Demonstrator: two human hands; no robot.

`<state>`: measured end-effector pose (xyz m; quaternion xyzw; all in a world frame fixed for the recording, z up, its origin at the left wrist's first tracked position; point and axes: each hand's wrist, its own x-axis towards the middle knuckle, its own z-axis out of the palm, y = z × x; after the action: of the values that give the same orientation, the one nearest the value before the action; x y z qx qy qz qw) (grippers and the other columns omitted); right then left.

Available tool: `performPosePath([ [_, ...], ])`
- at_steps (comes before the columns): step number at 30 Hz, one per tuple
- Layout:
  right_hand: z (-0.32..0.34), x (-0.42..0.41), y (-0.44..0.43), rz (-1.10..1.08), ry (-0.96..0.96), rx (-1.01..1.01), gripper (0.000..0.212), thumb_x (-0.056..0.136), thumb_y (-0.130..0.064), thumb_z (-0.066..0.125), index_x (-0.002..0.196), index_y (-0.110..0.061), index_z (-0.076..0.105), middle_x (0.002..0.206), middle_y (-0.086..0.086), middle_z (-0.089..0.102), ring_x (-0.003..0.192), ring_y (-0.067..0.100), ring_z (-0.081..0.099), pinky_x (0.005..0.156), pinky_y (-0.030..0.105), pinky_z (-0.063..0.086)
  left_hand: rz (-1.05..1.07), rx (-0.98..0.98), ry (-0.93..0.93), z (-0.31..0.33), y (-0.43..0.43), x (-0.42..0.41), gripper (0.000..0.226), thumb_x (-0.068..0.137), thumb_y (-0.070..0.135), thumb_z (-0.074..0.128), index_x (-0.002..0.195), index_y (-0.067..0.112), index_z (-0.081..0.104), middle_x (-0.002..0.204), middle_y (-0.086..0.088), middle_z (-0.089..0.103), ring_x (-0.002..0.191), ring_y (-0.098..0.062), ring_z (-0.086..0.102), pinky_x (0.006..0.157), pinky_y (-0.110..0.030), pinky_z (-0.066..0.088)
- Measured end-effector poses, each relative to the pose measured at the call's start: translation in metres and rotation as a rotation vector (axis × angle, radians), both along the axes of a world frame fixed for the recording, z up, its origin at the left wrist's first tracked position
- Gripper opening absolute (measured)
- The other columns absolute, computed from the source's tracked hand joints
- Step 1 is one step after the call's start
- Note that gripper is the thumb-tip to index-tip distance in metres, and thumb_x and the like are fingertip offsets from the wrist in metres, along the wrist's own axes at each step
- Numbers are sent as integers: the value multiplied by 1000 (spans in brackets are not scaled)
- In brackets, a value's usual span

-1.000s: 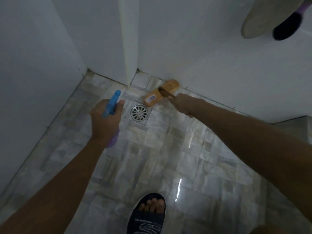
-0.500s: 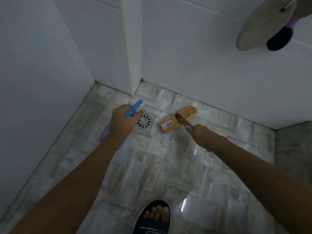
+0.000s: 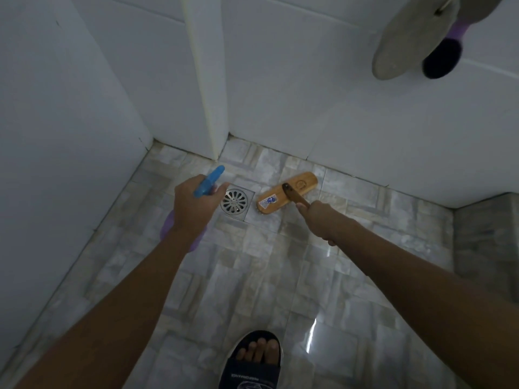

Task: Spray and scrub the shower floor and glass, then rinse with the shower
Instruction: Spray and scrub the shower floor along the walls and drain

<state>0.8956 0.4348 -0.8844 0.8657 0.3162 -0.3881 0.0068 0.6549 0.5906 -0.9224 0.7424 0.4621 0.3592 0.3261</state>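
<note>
My left hand [image 3: 193,206] grips a purple spray bottle [image 3: 168,230] with a blue trigger head [image 3: 210,181], its nozzle pointing toward the far wall, just left of the round metal floor drain [image 3: 235,203]. My right hand [image 3: 317,219] holds the wooden handle of a scrub brush whose tan wooden head [image 3: 283,196] rests bristles down on the marbled shower floor tiles [image 3: 252,276], right of the drain and close to the back wall.
White tiled walls [image 3: 309,94] close in the floor at left and back, with a white corner column [image 3: 207,80]. A round grey pad and a dark purple-handled brush [image 3: 438,57] hang at the upper right. My sandalled foot [image 3: 254,360] stands at the bottom. A grey step [image 3: 486,240] lies at right.
The brush head slid from the base of the back wall toward me, and now lies beside the drain. The view has tilted up a little. My left hand stays by the drain with the bottle.
</note>
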Motion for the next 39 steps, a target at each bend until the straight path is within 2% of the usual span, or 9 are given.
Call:
performPosePath([
  [5,3,-3,2,14,-6,-10,53,104,-58,26,111,-9,47,95,16,61,64,27,60,47,31,50,5,-63,-2,-1,1,7,40,75,36,87,71,4,62,62,-9,61,56,-28,58,59,-35,52],
  [9,4,-4,5,11,6,-5,53,105,-56,26,110,-9,48,92,15,60,59,25,58,43,29,46,-10,-52,-19,-2,-2,6,36,79,32,84,63,10,59,55,-3,58,49,-22,55,55,-34,52],
  [13,5,-5,5,8,5,4,51,106,-55,27,108,-8,48,87,14,60,55,24,56,40,27,44,-1,11,-4,-1,2,-1,36,78,32,85,67,9,60,59,0,57,51,-16,52,58,-21,47],
  [19,5,-5,5,14,-3,9,50,105,-55,27,109,-8,46,89,15,59,56,25,56,41,27,44,-7,-6,8,-3,0,7,36,78,33,85,65,10,60,57,-3,58,50,-18,53,56,-34,51],
  [27,6,2,-1,70,7,2,57,107,-52,25,118,-3,52,85,11,57,67,27,59,46,29,45,-21,79,11,-4,4,3,34,85,36,78,72,7,64,59,-3,59,50,-19,55,55,-23,48],
  [30,20,27,-17,71,-33,-33,54,108,-50,24,123,-7,53,95,13,58,79,29,63,56,30,48,-1,112,-7,0,0,4,36,93,29,70,66,11,55,54,-2,49,44,-19,43,48,-15,36],
  [33,25,74,-37,18,-116,-111,62,103,-62,24,111,-7,52,91,11,58,69,26,62,48,30,47,61,40,-81,-1,5,-4,43,96,36,65,65,9,51,53,-7,46,46,-26,45,46,-34,41],
  [36,18,91,-33,112,-147,-145,74,94,-73,18,102,-8,54,87,13,61,66,25,62,52,29,47,90,-57,-161,-10,12,-14,55,96,50,61,74,1,61,61,-20,57,54,-40,57,50,-50,49],
  [39,12,69,10,220,-138,-116,63,100,-68,22,109,-12,49,87,10,59,64,25,63,48,29,48,84,-50,-188,-11,9,-18,54,97,48,62,77,-2,63,63,-23,59,55,-42,58,51,-53,49],
])
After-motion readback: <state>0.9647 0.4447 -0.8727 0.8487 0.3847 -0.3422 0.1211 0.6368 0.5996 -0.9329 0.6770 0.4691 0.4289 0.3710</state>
